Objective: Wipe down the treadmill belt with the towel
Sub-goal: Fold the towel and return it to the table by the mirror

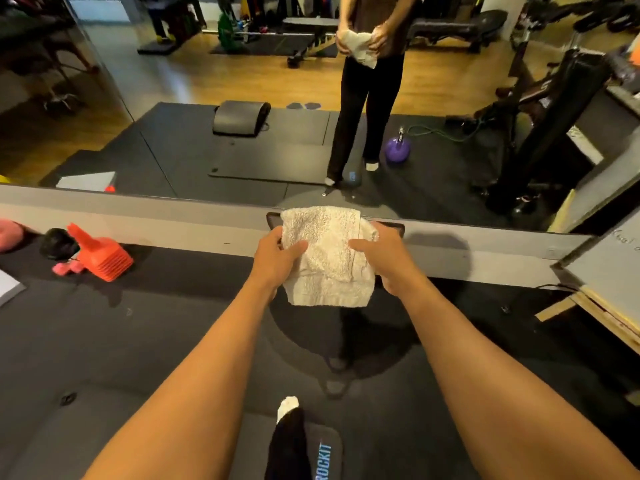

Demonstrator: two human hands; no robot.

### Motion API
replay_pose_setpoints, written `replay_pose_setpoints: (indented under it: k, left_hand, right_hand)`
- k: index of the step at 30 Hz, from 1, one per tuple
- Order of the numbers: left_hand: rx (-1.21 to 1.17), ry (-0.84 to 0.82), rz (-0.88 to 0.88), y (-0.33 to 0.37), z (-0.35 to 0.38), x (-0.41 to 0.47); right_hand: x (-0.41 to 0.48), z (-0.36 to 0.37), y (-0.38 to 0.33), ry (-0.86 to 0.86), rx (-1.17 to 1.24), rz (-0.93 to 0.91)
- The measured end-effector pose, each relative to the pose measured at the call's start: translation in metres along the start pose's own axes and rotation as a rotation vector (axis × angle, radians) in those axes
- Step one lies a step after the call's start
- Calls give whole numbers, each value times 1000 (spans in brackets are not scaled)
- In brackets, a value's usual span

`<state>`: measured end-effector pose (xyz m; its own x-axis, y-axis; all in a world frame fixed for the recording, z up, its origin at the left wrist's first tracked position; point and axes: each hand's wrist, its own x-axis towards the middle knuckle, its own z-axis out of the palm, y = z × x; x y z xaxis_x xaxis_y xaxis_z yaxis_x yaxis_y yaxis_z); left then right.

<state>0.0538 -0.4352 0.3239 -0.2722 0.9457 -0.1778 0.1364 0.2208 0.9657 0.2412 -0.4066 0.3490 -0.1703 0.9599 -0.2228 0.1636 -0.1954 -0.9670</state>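
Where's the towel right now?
Head view, centre: the towel is held up between the left hand and right hand, in front of the grey ledge.

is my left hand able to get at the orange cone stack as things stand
Probably not at once: the left hand grips the towel together with the right hand, and the orange cone stack lies on the floor mat off to the left. Nothing blocks the way, though.

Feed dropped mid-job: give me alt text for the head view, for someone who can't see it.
The left hand and right hand grip a folded white towel in the air above black floor matting, facing a wall mirror that reflects the person. A stack of orange cones lies tipped over at the left.
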Motion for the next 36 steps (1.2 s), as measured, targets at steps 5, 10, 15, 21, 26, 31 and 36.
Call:
replay_pose_setpoints:
  k: [5,10,15,21,26,31,36]
  left_hand:
    - [55,-88,-56,-41,1,129]
    - [112,-170,-172,-66,2,226]
    - [160,-197,-245,-99,18,318]
    - [170,-187,-301,-163,59,434]
    - [242,-203,-320,-232,91,526]
    - [515,-187,-12,-279,99,559]
    - [862,-474,104,-316,83,544]
  right_hand:
    - [110,26,26,134,-62,87]
    - [200,45,52,173,-25,216]
    - [296,55,95,234,-89,310]
    - [423,47,172,274,-130,352]
    - [506,38,241,321,-201,245]
    - [544,42,291,330,-273,232]
    - [528,33,321,-5,-806,250]
